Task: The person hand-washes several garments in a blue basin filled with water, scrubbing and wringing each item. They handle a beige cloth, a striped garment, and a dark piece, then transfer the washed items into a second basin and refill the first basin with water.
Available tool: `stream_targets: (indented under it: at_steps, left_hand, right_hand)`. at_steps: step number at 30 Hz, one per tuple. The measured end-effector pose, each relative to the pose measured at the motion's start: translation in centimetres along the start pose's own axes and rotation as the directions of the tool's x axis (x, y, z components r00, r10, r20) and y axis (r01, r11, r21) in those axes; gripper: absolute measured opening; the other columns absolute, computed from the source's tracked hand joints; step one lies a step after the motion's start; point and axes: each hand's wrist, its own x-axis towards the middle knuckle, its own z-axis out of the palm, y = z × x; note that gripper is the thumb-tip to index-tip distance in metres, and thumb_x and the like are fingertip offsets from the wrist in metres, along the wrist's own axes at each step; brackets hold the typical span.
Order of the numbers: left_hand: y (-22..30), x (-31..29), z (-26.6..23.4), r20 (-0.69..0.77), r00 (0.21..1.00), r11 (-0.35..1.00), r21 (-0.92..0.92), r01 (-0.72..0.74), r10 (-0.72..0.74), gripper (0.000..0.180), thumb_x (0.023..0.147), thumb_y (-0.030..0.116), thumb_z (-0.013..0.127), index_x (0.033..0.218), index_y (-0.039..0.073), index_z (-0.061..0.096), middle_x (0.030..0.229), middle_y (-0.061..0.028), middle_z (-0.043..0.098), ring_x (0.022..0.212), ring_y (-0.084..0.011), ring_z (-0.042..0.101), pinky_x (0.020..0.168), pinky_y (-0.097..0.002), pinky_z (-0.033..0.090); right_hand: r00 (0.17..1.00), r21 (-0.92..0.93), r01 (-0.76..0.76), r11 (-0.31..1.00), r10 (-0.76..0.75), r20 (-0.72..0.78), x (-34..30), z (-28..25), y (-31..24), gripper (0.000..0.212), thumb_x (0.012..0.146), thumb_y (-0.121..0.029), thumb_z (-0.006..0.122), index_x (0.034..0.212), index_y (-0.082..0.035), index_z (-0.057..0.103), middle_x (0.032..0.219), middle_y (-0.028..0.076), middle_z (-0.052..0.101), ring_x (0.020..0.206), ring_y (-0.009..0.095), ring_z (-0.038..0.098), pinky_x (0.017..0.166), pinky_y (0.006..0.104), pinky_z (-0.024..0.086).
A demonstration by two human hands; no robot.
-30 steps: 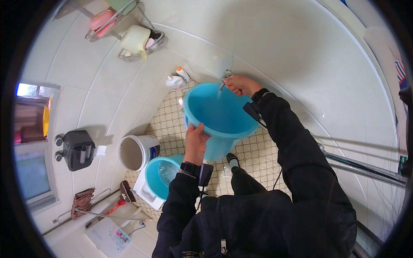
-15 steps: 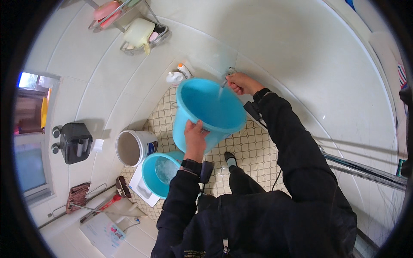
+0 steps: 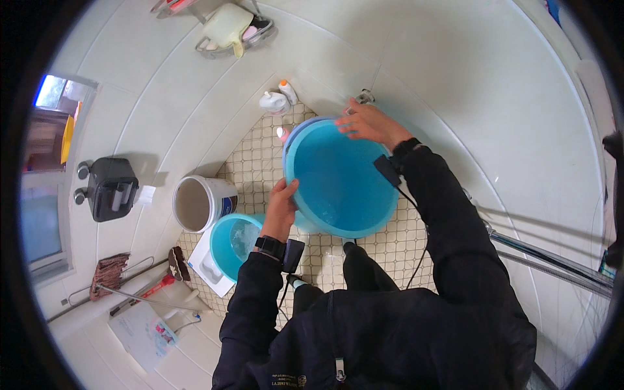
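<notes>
Well, the big blue basin [image 3: 341,182] takes up the middle of the scene, held tilted above the small-tiled floor [image 3: 260,162] in the corner of the white-tiled room. The left hand [image 3: 281,209] has it by the near rim, thumb hooked over the edge and fingers closed underneath — a firm hold. The right hand [image 3: 367,122] is at the far rim, palm down with the fingers spread flat on the edge; it touches the basin, but whether the fingers curl round it I cannot tell. Just beyond that hand a metal tap [image 3: 364,97] sticks out of the wall.

Down to the left of the basin stands a smaller blue bucket [image 3: 234,244] with a little water in it, partly tucked under the basin's lower side — and touching it on the far side is a white pail [image 3: 198,203], open at the top. A white dustpan [image 3: 209,272] lies on the floor below the bucket, with a dark brush [image 3: 177,263] beside it. In the corner behind the basin stand a white jug-shaped bottle [image 3: 273,103] and a slim white bottle with an orange cap [image 3: 288,92], close together against the wall. High on the wall, a wire rack [image 3: 235,34] holds a pale container.
</notes>
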Motion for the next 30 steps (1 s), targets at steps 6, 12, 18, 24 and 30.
stream_targets:
  at_steps: [6,12,18,24,30]
  left_hand:
    - [1.8,-4.5,-5.2,-0.005,0.998,0.998,0.023,-0.064,0.064,0.028,0.085,0.015,0.063,0.112,0.005,0.06,0.105,-0.0078,0.066,0.092,-0.0176,0.063,0.085,-0.0329,0.05]
    - [4.1,-9.6,-13.8,-0.153,0.972,0.982,-0.032,-0.188,0.181,0.024,0.086,0.013,0.061,0.108,0.004,0.061,0.1,-0.0056,0.066,0.09,-0.0162,0.061,0.083,-0.0304,0.049]
    - [1.4,-17.5,-26.4,-0.424,0.89,0.968,-0.102,-0.23,0.167,0.043,0.097,0.025,0.049,0.135,0.005,0.042,0.131,-0.0114,0.053,0.116,-0.0223,0.052,0.1,-0.0381,0.042]
    - [-7.7,-23.7,-32.9,-0.497,0.867,0.951,-0.281,-0.127,-0.03,0.057,0.099,0.043,0.038,0.144,0.01,0.023,0.143,-0.0175,0.035,0.126,-0.035,0.042,0.097,-0.0588,0.04]
    - [-10.6,-22.2,-32.1,-0.418,0.908,0.915,-0.348,-0.203,0.042,0.04,0.1,0.041,0.035,0.131,0.014,0.038,0.124,-0.011,0.05,0.106,-0.0274,0.055,0.081,-0.0494,0.052]
  right_hand:
    - [0.976,-0.942,-0.181,0.283,-0.07,-0.208,-7.2,-2.2,6.0,0.072,0.08,-0.048,0.066,0.132,-0.003,0.044,0.12,0.019,0.056,0.109,0.031,0.055,0.087,0.0416,0.048]
    - [0.995,-0.574,-0.093,0.813,0.054,-0.084,-10.7,5.4,11.9,0.069,0.07,-0.028,0.076,0.128,-0.006,0.046,0.111,0.014,0.06,0.099,0.027,0.058,0.079,0.0386,0.05]
    - [0.891,-0.751,0.448,0.485,-0.309,0.332,-8.2,20.3,10.6,0.054,0.071,-0.017,0.07,0.117,0.0,0.049,0.099,0.017,0.06,0.092,0.023,0.059,0.078,0.036,0.048]
    - [0.721,-0.658,0.693,0.293,-0.276,0.636,-15.1,37.7,12.4,0.029,0.073,-0.014,0.065,0.086,0.001,0.043,0.068,0.024,0.052,0.063,0.039,0.058,0.057,0.0437,0.042]
    - [0.716,-0.747,0.664,-0.024,-0.265,0.645,-16.9,43.6,12.1,0.024,0.073,-0.011,0.063,0.081,0.001,0.043,0.069,0.026,0.052,0.067,0.046,0.054,0.056,0.0465,0.042]
